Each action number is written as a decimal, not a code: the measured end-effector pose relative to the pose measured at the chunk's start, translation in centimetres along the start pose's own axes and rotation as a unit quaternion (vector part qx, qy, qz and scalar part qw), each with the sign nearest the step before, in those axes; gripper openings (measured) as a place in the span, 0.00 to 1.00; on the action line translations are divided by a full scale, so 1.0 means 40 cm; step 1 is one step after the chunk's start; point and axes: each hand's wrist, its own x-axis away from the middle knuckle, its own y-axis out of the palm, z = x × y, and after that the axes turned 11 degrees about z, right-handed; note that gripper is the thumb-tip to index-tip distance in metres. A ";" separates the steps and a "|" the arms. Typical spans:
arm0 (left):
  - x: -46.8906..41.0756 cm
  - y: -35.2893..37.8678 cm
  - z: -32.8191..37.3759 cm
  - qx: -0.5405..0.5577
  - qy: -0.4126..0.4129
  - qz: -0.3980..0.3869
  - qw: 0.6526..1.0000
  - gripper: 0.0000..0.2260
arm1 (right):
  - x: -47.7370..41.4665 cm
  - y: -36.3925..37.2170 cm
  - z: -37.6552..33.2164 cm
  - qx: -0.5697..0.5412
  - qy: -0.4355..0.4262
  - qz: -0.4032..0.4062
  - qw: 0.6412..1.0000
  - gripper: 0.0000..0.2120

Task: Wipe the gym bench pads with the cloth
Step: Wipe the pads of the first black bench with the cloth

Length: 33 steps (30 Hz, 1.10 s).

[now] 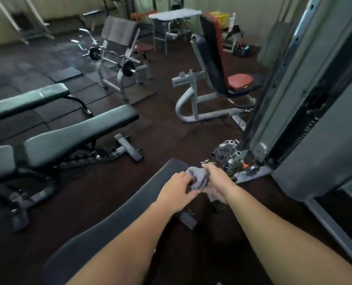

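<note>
A bunched grey cloth [197,178] is held between both hands over the far end of a dark padded bench [117,221] that runs from the bottom left up to the centre. My right hand [218,182] grips the cloth from the right. My left hand [179,189] pinches it from the left with its fingertips. Both forearms reach out from the bottom edge, the left one lying over the bench pad.
Two more black benches [78,134] [25,99] stand to the left. A seat machine with an orange pad [239,81] is ahead. A cable machine's frame and weight stack [306,112] rise on the right, its pulley [230,155] near the hands. A barbell rack [117,58] is behind.
</note>
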 end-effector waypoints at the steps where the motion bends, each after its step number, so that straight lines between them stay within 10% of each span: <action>1: -0.025 0.007 -0.011 0.001 -0.025 0.014 1.000 0.08 | -0.037 -0.004 -0.013 0.020 -0.001 -0.049 0.999 0.13; 9: -0.136 0.092 -0.123 0.183 -0.333 0.119 0.917 0.08 | -0.327 0.048 -0.027 0.325 -0.180 -0.068 0.926 0.11; 12: -0.166 0.122 -0.190 0.283 -0.456 0.157 0.829 0.07 | -0.424 0.090 -0.022 0.304 -0.167 -0.077 0.935 0.13; 15: -0.202 0.180 -0.264 0.404 -0.583 0.219 0.670 0.07 | -0.543 0.133 0.004 0.251 -0.093 -0.079 0.960 0.08; 17: -0.221 0.238 -0.321 0.484 -0.640 0.228 0.551 0.15 | -0.637 0.160 0.042 0.229 -0.033 -0.085 0.969 0.24; 19: -0.235 0.287 -0.368 0.538 -0.641 0.217 0.503 0.23 | -0.723 0.191 0.076 0.230 -0.016 -0.102 0.968 0.33; 22: -0.243 0.366 -0.426 0.471 -0.616 0.224 0.591 0.16 | -0.836 0.234 0.115 0.278 -0.039 -0.111 0.953 0.23; 26: -0.243 0.504 -0.529 0.417 -0.624 0.255 0.609 0.12 | -1.006 0.287 0.190 0.349 -0.115 -0.131 0.921 0.04; 33: -0.166 0.622 -0.657 0.011 -0.553 0.209 0.807 0.17 | -1.149 0.324 0.302 0.547 -0.368 -0.176 0.731 0.25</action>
